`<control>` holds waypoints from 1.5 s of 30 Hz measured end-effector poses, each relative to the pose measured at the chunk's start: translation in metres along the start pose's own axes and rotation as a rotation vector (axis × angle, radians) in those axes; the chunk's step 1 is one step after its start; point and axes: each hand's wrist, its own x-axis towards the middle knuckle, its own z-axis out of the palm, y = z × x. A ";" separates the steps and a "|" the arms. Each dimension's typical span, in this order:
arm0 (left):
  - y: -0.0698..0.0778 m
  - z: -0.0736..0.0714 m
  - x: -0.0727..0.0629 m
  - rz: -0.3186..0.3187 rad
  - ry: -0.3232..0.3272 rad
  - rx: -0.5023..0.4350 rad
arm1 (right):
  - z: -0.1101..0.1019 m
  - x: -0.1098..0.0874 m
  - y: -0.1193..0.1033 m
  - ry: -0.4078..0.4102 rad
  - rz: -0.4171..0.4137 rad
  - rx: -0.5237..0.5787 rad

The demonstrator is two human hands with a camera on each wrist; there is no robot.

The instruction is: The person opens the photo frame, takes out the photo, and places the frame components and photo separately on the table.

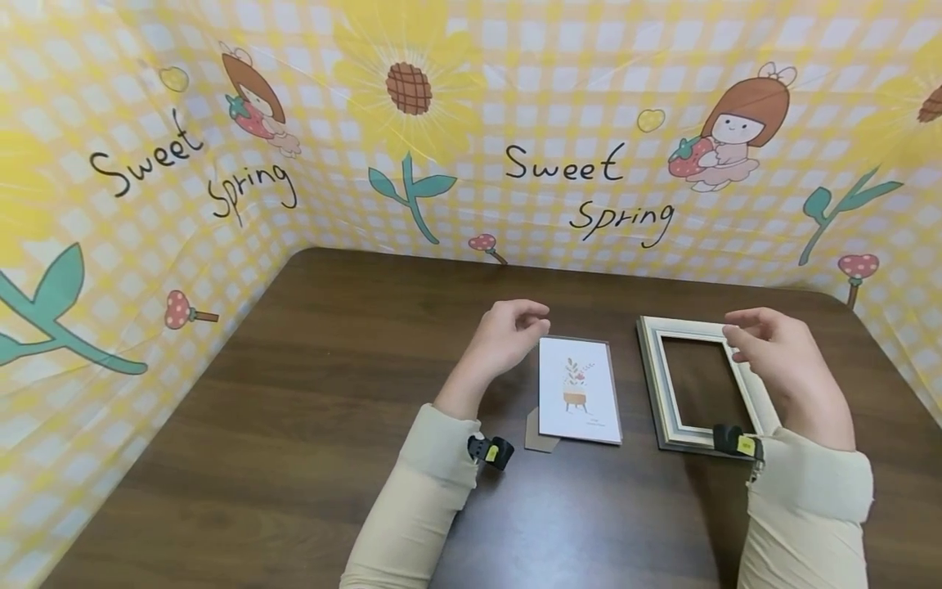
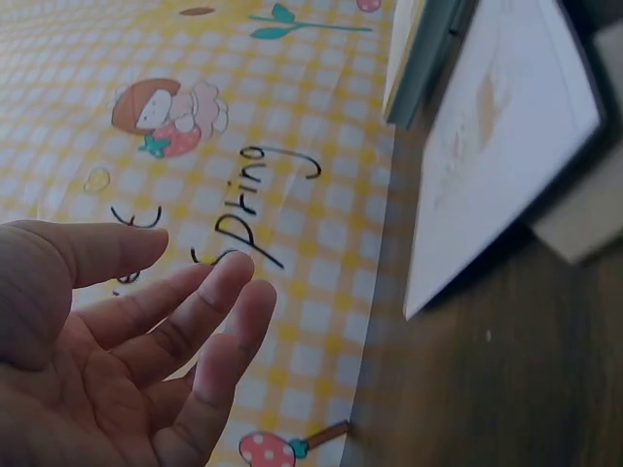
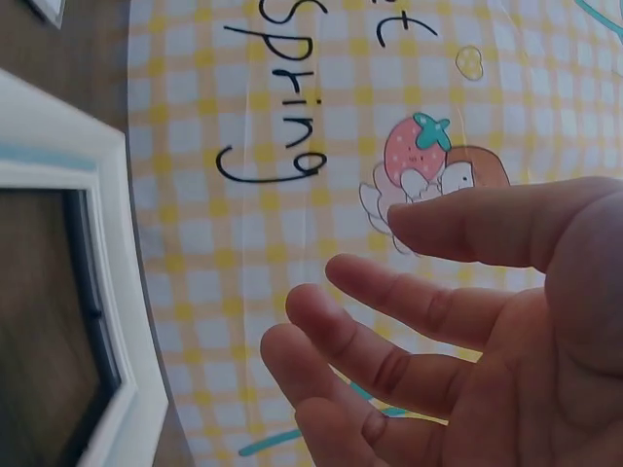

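Note:
My left hand hovers by the upper left corner of a white card printed with a potted plant; its fingers are loosely bent around nothing. The card lies on a slightly larger flat panel whose edge shows at its top and right, and a brown cardboard piece pokes out at the lower left. A white picture frame with an open middle lies to the right. Over that frame's right side is my right hand, also holding nothing, thumb and fingers apart in the right wrist view.
Everything lies on a dark wooden table. A yellow checked cloth with flowers and lettering hangs along its back and sides. Dark wrist straps with small cameras sit on both sleeves.

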 end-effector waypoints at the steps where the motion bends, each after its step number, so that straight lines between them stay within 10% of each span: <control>1: -0.002 -0.001 -0.001 -0.012 0.005 0.001 | 0.001 0.000 -0.001 -0.005 0.002 0.005; 30: -0.018 -0.002 -0.003 -0.306 -0.030 0.213 | 0.077 0.020 -0.060 -0.243 0.035 0.088; 45: -0.022 0.010 0.002 -0.366 -0.176 0.047 | 0.094 0.020 -0.057 -0.387 0.174 -0.046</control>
